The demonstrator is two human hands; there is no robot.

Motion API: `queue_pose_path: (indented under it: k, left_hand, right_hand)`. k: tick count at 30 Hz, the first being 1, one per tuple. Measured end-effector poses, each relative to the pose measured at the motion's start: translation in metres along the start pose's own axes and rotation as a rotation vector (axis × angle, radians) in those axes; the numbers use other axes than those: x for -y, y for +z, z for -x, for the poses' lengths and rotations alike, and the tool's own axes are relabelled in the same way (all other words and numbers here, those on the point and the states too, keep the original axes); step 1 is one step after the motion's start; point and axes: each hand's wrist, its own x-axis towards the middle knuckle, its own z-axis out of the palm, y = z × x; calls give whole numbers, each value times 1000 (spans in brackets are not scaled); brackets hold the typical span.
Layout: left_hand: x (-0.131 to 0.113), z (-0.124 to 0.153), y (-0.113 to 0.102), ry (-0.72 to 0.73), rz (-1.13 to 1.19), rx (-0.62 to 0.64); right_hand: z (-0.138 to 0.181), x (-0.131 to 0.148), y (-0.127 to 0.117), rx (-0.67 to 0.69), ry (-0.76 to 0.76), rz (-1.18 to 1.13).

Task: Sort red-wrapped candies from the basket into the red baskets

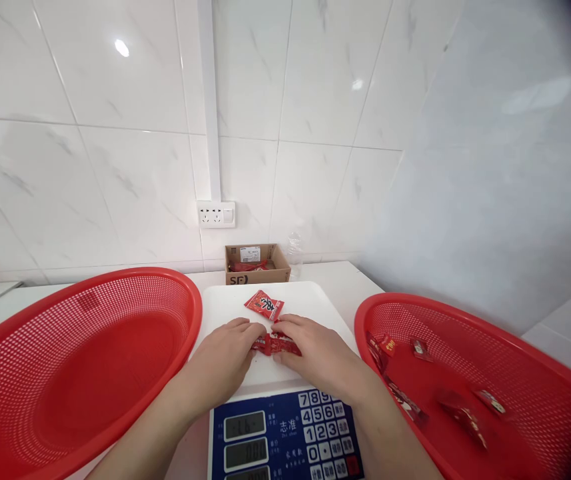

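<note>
Both hands are over the white pan (315, 300) of a digital scale. My left hand (228, 357) has its fingers curled at the left end of a small red snack packet (261, 344). My right hand (318, 347) closes over another red snack packet (285, 344) right beside it; the fingers partly cover both. Just beyond my fingertips, a red packet with black and white print (265, 305) lies flat on the pan. Below my hands sits the scale's blue panel (288, 427), with number keys and displays.
At left stands a large red mesh basket (192, 313). Another red basket (365, 313) on the right holds several small wrapped packets (462, 417). Behind the scale, a cardboard box (260, 275) contains red packets, with clear plastic (294, 250) beside it. A tiled wall with a socket (216, 215) rises behind.
</note>
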Motion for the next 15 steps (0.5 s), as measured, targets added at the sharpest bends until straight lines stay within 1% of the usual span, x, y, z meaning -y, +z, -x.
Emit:
queue_pose_path:
  k: [2,8,12,15]
  left_hand:
    - [1,-1,0,1,-12,-6]
    - [5,-5,4,-13,-51,-42]
    - [5,-5,6,-45,-42,-70]
    - [4,-4,6,-40,-9,-58]
  right_hand:
    - [0,-1,-1,4,-8,14]
    - [-7,-10,2,-41,55,140]
    - [-14,-14,10,-59,87,138]
    - [-20,-17,18,-22,69,117]
